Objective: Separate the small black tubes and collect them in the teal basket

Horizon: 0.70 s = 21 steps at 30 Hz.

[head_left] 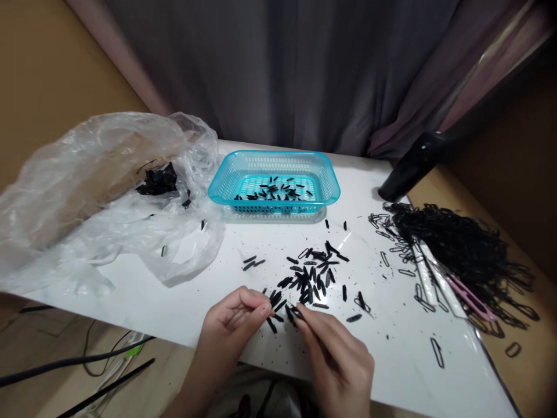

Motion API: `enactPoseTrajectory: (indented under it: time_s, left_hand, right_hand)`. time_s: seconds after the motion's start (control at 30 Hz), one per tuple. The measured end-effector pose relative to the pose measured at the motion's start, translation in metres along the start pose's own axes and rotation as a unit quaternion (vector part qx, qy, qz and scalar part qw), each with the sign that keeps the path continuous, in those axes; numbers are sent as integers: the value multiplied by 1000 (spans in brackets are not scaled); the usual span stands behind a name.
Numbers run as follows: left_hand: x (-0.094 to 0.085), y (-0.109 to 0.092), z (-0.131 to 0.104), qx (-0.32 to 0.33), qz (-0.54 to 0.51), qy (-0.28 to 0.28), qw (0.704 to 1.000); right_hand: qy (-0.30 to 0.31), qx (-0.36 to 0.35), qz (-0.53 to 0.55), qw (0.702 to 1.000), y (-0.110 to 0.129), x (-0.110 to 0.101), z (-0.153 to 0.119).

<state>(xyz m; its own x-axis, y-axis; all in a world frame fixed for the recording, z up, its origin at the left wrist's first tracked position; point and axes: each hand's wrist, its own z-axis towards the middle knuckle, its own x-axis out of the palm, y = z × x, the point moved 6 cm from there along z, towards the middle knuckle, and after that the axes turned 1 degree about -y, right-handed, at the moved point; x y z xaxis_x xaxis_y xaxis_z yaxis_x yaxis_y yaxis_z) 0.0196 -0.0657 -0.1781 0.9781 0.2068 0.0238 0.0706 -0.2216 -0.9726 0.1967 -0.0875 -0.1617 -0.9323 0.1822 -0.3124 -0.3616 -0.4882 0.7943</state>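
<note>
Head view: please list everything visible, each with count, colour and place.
table: one, white, centre
basket: one, turquoise, far centre, small black pieces inside
loose black pieces: many, black, table middle, before the hands
plastic bag: one, clear, left, black clump inside
tangle of loops: one heap, black, right
pink tool: one, pink, right edge
dark object: one, black, far right
curtain: grey, behind
cables: several, black, floor left
left hand: fingertips pinched, near edge
right hand: pinching a black piece

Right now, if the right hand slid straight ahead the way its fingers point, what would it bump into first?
The right hand points up and left across the white table. Its fingers would likely first meet the pile of small black pieces just ahead; the turquoise basket lies farther on.
</note>
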Motion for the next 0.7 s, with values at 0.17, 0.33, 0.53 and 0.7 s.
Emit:
enactPoseTrajectory:
  time_s: [0.17,0.33,0.53,0.7]
  left_hand:
    - [1,0,0,-3,-8,4,1000]
    - [3,0,1,2,-9,4,1000]
    - [2,1,0,5,-2,1,1000]
    - [0,-1,0,21,7,-1,1000]
  right_hand:
    - [26,-5,6,1000,1,4,1]
    - [29,0,19,999,0,4,1]
    - [32,-1,5,999,1,4,3]
    - [24,-11,-6,1000,3,3,2]
